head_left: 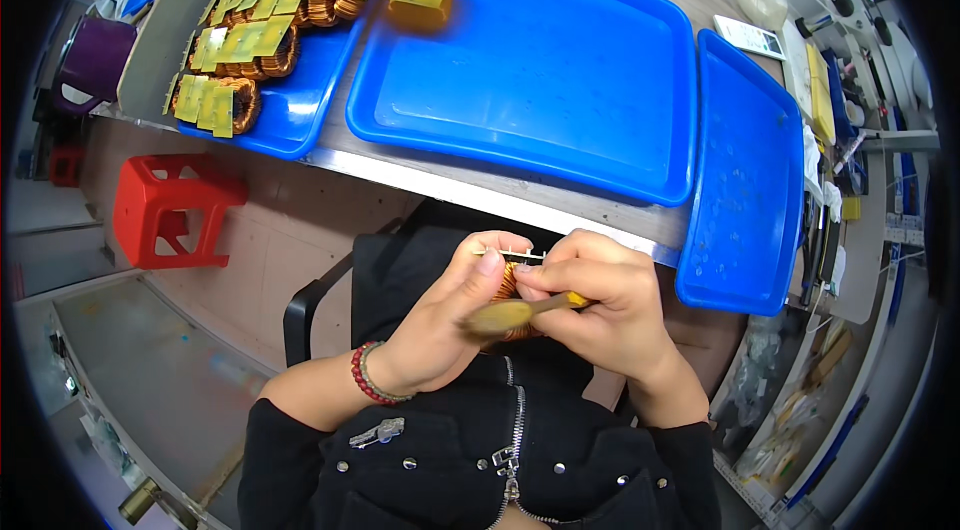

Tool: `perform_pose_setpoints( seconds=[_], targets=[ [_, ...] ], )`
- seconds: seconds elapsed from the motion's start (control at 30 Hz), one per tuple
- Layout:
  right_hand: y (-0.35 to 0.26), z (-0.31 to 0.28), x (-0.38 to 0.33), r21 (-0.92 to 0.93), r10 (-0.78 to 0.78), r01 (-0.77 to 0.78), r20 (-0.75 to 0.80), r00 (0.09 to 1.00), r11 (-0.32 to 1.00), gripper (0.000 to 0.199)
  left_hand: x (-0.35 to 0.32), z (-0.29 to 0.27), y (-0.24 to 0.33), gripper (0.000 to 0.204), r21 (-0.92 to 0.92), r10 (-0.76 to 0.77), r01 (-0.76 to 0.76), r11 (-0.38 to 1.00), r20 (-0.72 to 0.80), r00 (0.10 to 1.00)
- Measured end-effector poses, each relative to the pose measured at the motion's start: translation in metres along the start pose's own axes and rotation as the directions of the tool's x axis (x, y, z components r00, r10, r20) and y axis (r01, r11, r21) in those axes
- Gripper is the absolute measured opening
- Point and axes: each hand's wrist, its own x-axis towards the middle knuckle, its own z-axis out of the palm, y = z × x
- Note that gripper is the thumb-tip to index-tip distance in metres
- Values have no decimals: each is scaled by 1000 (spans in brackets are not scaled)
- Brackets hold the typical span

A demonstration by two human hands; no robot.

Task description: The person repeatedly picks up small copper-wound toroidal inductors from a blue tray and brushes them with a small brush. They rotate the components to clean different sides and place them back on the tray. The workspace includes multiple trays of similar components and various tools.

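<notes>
My left hand (437,327) is closed around a copper-wound ring coil (510,282) in front of my chest. A thin small board (515,254) with short pins sits at the coil's far side, between my two hands. My right hand (612,302) is closed on a slim tool (503,317) with a blurred brownish-yellow wide end and a yellow part near the palm; its exact kind I cannot make out. Right thumb and forefinger pinch at the board's edge beside the coil. Fingers hide most of the coil.
Many similar coils with yellow boards (270,0) fill the left blue tray (290,135). A large blue tray (540,80) and a narrow blue tray (745,180) lie on the table. A white device (748,37) is behind. A red stool (175,210) stands left.
</notes>
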Motion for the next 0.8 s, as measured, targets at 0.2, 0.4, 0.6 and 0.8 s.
perform_pose_setpoints(
  seconds=[0.2,0.4,0.6,0.8],
  targets=[
    [-4,-16,-10,-375,-241,81,-401,884,923,17,1,-3,-5,37,-66,-39,40,997,10,999],
    [-3,-33,-27,-322,-160,84,-218,963,943,33,3,-4,-2,40,-87,-10,10,996,7,1000],
    [11,-39,-27,-763,-318,11,-256,913,646,24,2,-5,-3,37,-128,-65,70,989,44,997],
    [11,-45,-17,-701,-178,-30,-222,959,713,22,3,0,4,42,-95,-143,147,985,52,988]
  ],
)
